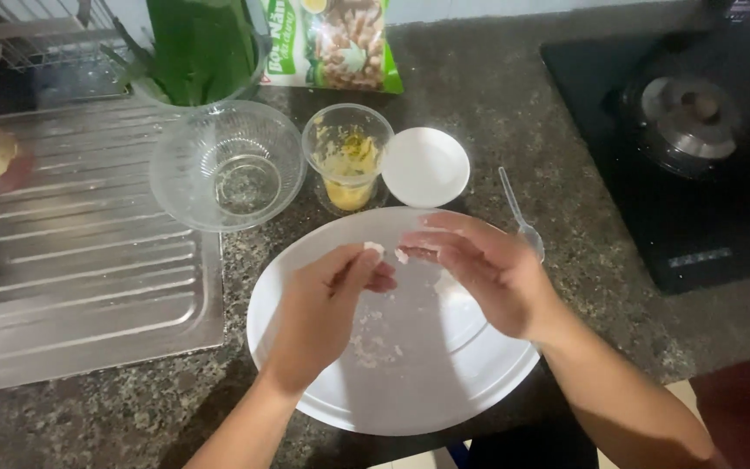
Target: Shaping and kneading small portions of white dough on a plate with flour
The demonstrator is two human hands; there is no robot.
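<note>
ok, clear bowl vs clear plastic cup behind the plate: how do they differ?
The clear bowl is wide and shallow; the plastic cup is narrow and tall. The clear bowl looks empty and clean; the plastic cup has yellow mixture at its bottom and smears up its wall. The clear bowl overlaps the steel drainboard; the plastic cup stands on the stone counter beside a small white dish. Both are transparent, upright, and just beyond the white plate.

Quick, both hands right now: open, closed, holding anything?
Left hand: fingers pinched shut on a small white bit of dough, above the white plate.
Right hand: fingers curled, pinching another small white piece; its full grip cannot be told.
</note>
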